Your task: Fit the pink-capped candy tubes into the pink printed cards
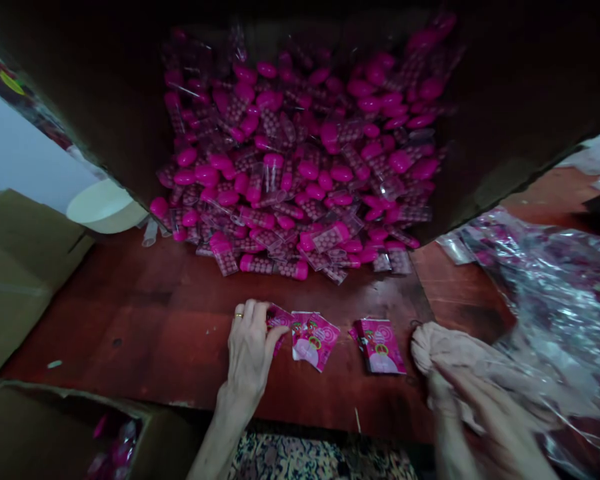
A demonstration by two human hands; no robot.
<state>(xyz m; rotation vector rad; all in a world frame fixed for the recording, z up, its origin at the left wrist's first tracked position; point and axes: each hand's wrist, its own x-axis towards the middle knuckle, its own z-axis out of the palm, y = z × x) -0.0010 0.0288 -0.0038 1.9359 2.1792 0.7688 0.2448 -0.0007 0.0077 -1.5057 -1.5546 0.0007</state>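
At the middle front of the table, my left hand (250,340), with a ring on one finger, is closed with thumb and fingertips on a small pink printed packet (279,319). Just right of it, more pink packets (316,339) lie overlapped and fanned. Farther right sits another small pile of the same packets (383,347). My right hand (480,413), smeared by motion, is at a bunched beige cloth (450,343). Its fingers overlap the cloth's near edge; whether they grip it cannot be made out.
A tipped cardboard box (490,120) spills clear tubes of small balls with pink caps (325,237) onto the red-brown table (180,320). A white bowl (105,207) stands left, cardboard boxes (20,267) beside it. Clear plastic wrapping (570,287) covers the right. An open box (70,433) is front left.
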